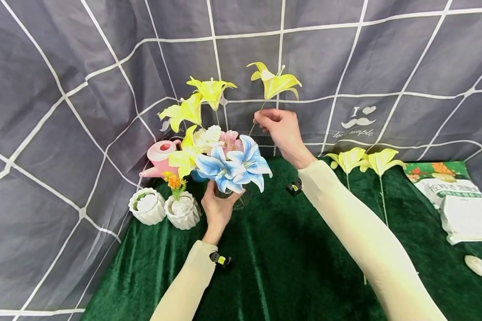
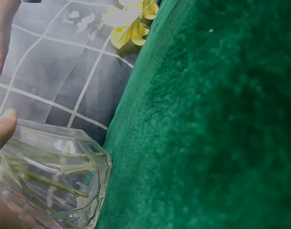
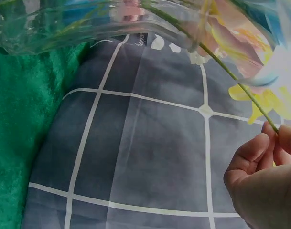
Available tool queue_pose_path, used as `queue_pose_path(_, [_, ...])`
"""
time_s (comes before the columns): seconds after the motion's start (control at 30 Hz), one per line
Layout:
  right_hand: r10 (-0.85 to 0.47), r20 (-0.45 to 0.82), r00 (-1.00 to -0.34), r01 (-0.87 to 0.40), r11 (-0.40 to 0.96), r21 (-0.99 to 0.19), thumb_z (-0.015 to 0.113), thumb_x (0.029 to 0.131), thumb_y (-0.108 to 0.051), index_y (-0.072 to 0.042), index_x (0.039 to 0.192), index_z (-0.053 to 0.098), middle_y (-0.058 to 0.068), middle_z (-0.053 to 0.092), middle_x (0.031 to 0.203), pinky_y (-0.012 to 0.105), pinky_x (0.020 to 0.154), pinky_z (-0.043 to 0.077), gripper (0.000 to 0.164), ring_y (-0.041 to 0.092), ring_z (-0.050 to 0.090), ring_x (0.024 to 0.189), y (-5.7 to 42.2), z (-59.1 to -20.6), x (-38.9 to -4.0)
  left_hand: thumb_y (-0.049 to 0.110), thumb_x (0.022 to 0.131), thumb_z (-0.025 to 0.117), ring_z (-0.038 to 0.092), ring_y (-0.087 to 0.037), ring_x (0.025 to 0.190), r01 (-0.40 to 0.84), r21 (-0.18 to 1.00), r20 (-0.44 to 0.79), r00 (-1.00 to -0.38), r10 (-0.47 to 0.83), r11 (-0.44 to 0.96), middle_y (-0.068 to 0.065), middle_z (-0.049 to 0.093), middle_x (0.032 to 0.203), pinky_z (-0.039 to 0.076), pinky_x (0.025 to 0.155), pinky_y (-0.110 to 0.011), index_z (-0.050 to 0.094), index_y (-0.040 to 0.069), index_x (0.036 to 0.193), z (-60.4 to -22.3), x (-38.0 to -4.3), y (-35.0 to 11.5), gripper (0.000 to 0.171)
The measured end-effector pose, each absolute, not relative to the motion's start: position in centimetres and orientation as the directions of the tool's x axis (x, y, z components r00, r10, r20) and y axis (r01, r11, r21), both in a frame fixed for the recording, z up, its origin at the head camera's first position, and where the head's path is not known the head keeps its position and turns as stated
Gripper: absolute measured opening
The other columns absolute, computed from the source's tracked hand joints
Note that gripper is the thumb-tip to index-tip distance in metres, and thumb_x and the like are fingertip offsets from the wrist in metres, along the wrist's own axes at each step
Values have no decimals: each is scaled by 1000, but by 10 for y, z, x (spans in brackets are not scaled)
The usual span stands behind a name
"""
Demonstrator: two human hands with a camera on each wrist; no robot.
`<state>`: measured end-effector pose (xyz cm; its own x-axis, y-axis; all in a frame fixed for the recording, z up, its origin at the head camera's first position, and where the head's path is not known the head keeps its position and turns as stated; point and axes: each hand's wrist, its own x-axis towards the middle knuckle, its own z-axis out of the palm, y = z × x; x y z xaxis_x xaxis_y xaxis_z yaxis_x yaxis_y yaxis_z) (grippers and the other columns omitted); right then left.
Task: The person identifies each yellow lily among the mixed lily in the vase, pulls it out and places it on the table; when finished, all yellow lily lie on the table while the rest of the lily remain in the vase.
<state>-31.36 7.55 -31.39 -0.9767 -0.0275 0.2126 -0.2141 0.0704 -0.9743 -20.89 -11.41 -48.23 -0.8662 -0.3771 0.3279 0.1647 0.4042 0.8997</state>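
Yellow lily (image 1: 275,84), bloom up and leaning to the right, is held above the back right of the bouquet, its thin stem (image 3: 241,86) pinched between the thumb and fingers of the right hand (image 1: 281,129). That pinch sits below the bloom, presumably to spare the petals and control the stem's angle. The stem slants to the clear glass vase (image 2: 64,167) and seems to enter its mouth, though its lower end is hard to make out. The left hand (image 1: 218,207) grips the vase, thumb and fingers curled round its side, likely steadying it under the top-heavy blue lilies (image 1: 251,162), white flower (image 1: 209,139) and pink flower (image 1: 231,141). Two loose yellow lilies (image 1: 379,162) lie on the green-covered bench (image 1: 265,263), blooms at its back edge, perhaps to stay unbent. A pink watering can (image 1: 160,156) and two white pots (image 1: 184,216) stand left of the vase.
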Motion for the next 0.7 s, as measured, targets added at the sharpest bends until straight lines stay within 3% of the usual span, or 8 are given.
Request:
queue_pose_path(0.17, [2,238,-971,-238,26,-971,77,90,-29,-9,105,78,-2,77,89,29,79,55,25,11,66,79,83,-310,-313,44,69,92,65,-26,122,162,893,333,-864,-377,420,-5,70,128,51,104,-52,60,17,127,-483,-209,-114,71])
queue_pose_path(0.33, [48,258,-965,-261,-56,-964,77,90,-25,-6,107,77,-7,76,85,24,75,54,26,10,65,77,94,-305,-311,41,70,92,64,-26,123,166,895,332,-868,-370,414,-5,69,130,50,105,-51,60,17,129,-483,-209,-114,72])
queue_pose_path(0.7, [171,335,-927,-375,-353,-857,75,88,-2,0,91,77,-1,75,76,21,65,52,5,11,64,67,117,-292,-308,41,70,92,65,-28,121,174,888,345,-864,-366,425,-7,70,128,50,104,-54,60,15,128,-483,-209,-113,72])
